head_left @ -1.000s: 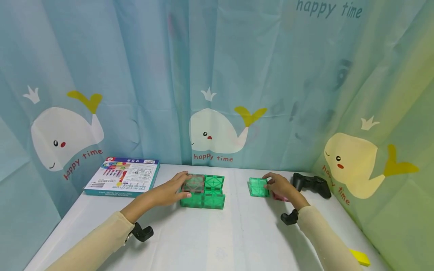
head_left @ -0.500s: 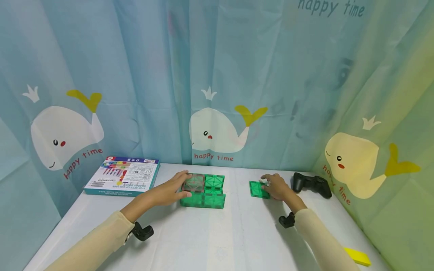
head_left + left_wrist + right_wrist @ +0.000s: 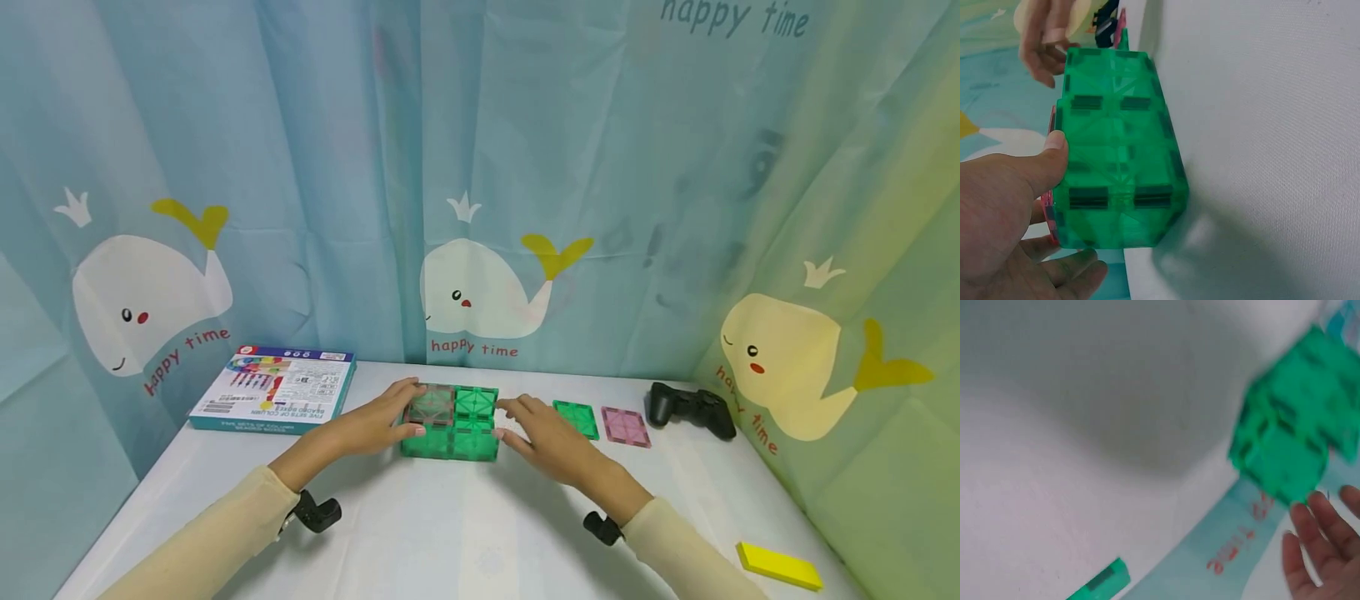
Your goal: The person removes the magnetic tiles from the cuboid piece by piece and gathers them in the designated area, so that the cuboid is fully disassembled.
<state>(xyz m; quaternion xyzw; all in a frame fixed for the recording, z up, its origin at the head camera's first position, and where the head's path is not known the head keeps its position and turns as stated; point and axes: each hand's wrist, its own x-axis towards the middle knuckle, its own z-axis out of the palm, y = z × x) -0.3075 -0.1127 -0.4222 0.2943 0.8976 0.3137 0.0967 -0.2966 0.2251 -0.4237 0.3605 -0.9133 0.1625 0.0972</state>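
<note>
The head view is bright and even, with soft shadows on the table (image 3: 450,542) at lower centre. The left-wrist view is dimmer; in the right-wrist view, a broad shadow spreads across the top and the tiles (image 3: 1291,459) blur at upper right.

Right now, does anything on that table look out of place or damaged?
Nothing looks spilled or broken. The black game controller seems an odd companion for tiles, lying beside the loose pink tile. The printed box also looks turned round: its lettering appears upside down.

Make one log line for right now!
left hand: holds green block | right hand: near block's right end, contact unclear | green tile, pink tile: on table
</note>
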